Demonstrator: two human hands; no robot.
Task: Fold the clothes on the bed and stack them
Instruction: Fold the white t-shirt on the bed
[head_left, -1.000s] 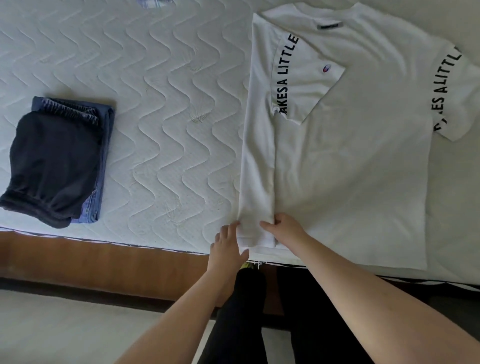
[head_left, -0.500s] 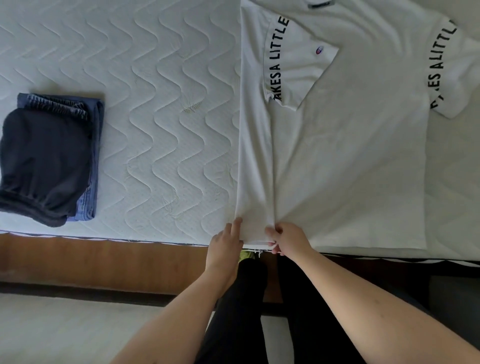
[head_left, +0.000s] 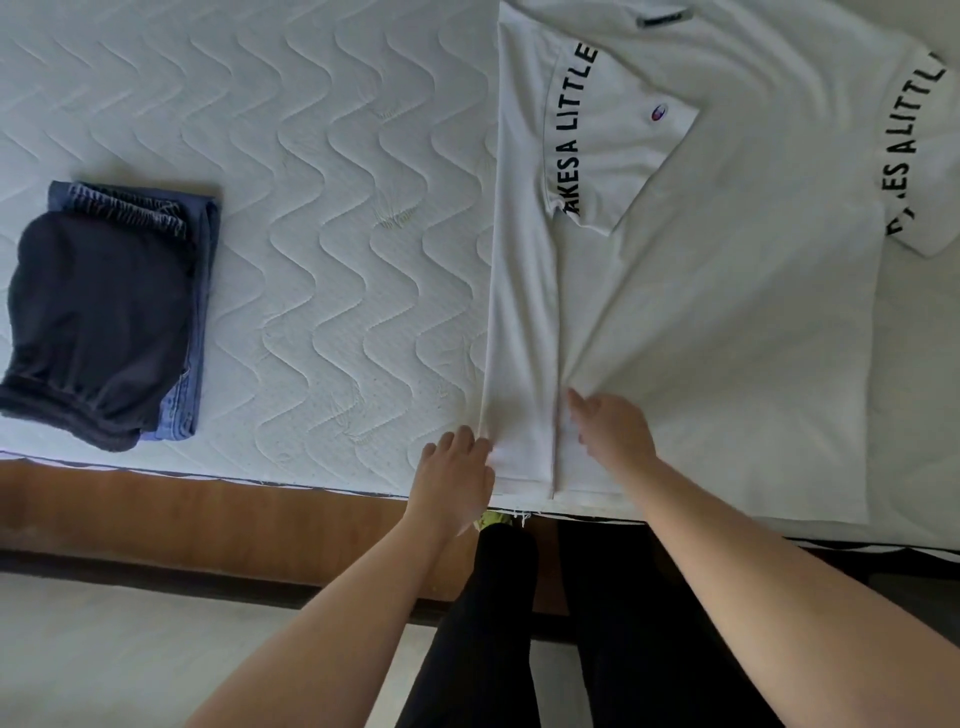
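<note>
A white T-shirt (head_left: 717, 332) with black lettering on its sleeves lies flat on the bed, its left side and left sleeve folded inward. My left hand (head_left: 457, 475) rests at the bottom left corner of the folded strip, fingers touching the hem. My right hand (head_left: 610, 428) lies on the shirt just right of the fold's edge, fingers extended and pressing the cloth, which wrinkles around them. On the left of the bed sits a stack of folded clothes (head_left: 104, 317): a dark garment on top of blue jeans.
The white quilted mattress (head_left: 337, 218) spreads between the stack and the shirt. A wooden bed frame (head_left: 208, 514) runs along the near edge, with pale floor below. My legs in black trousers stand against the frame.
My right hand has slid up the fold's edge, away from the hem, pulling wrinkles into the cloth. My left hand stays at the bottom left corner.
</note>
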